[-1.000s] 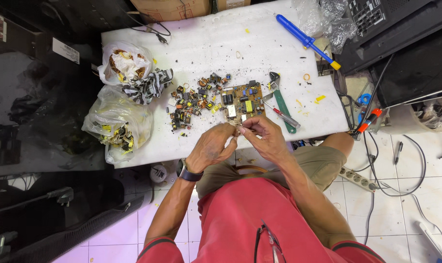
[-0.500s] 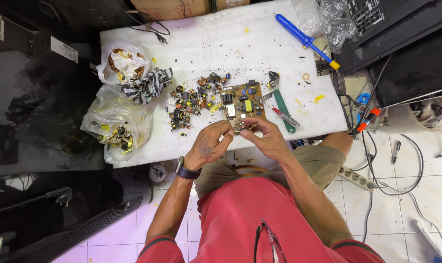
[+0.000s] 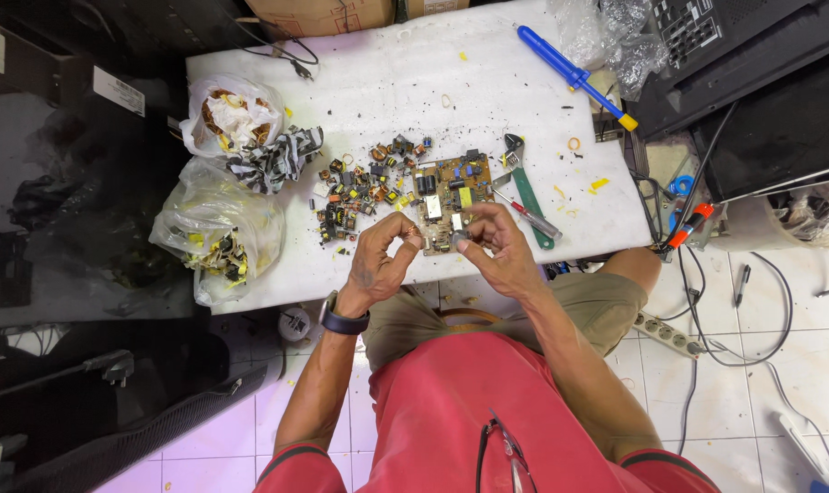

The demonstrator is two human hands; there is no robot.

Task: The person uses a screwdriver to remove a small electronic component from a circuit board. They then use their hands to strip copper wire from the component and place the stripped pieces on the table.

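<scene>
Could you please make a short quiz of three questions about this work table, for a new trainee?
1. True or false: the blue-handled screwdriver lies at the far right part of the white table, away from both hands.
2. Which thing lies just right of the circuit board? A) a green-handled adjustable wrench B) a hammer C) a glass jar
3. Fill in: the pile of loose small components lies to the ____ of the board.

Key
1. True. The left hand and right hand meet at the board's near edge.
2. A
3. left
</scene>
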